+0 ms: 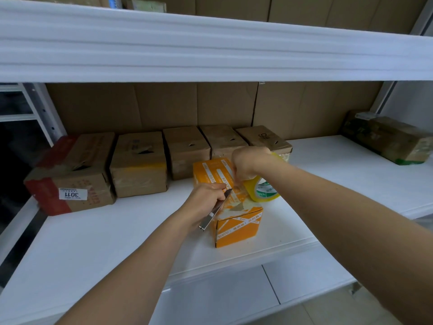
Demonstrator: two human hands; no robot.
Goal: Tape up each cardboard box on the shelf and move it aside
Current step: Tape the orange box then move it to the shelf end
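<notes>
Cutting the tape is the step in hand, by my judgement: the left hand (pixel 206 195) is gripping a metal utility knife (pixel 214 211), its fingers curled round the handle and the blade tip meeting the tape on top of the orange box (pixel 236 227). The right hand (pixel 248 164) is reaching over the box, its fingers pinching the tape strand just beside the blade, with the yellow tape roll (pixel 263 188) sitting against the box's far right top edge under that wrist. The orange box is standing near the front of the white shelf (pixel 117 231), just ahead of a row of brown boxes (pixel 138 165) lined along the back; another brown box (pixel 389 141) is lying well apart at the right.

The main risk is the blade sitting so near the pinching fingers: a slip along the glossy tape could nick them. A slack strand could tear raggedly or fold onto itself, and too much downward pressure could score the cardboard flap.
</notes>
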